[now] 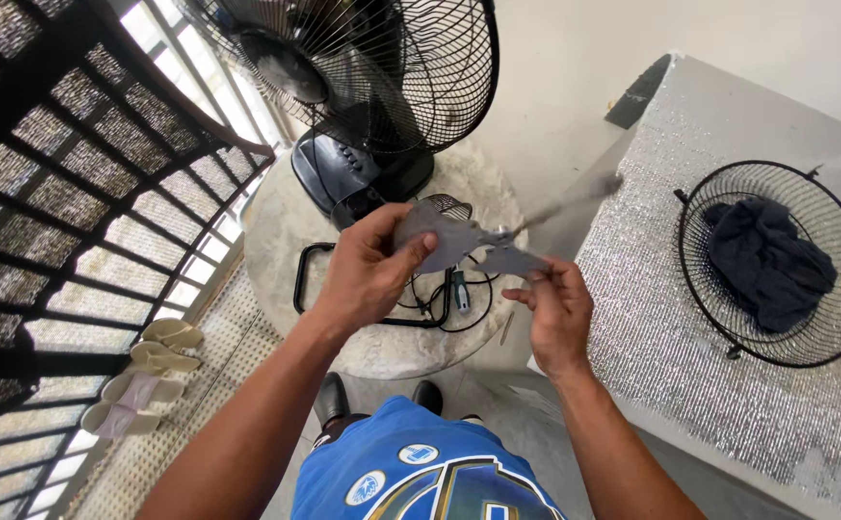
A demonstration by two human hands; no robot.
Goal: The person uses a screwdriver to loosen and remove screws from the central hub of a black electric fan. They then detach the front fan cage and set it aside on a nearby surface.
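I hold a grey plastic fan blade piece (459, 241) in front of me with both hands. My left hand (367, 274) grips one blade, thumb on top. My right hand (557, 306) pinches another blade from below. A third blade points up to the right and looks blurred. Behind it a black table fan (363, 67) with its rear wire guard stands on a round marble table (286, 212).
A black cable and a screwdriver (461, 289) lie on the round table. On the silvery table (652, 318) at right rests the fan's front wire guard (777, 265) with a dark cloth (767, 255) in it. A metal window grille (74, 173) is left; sandals (151, 376) lie below.
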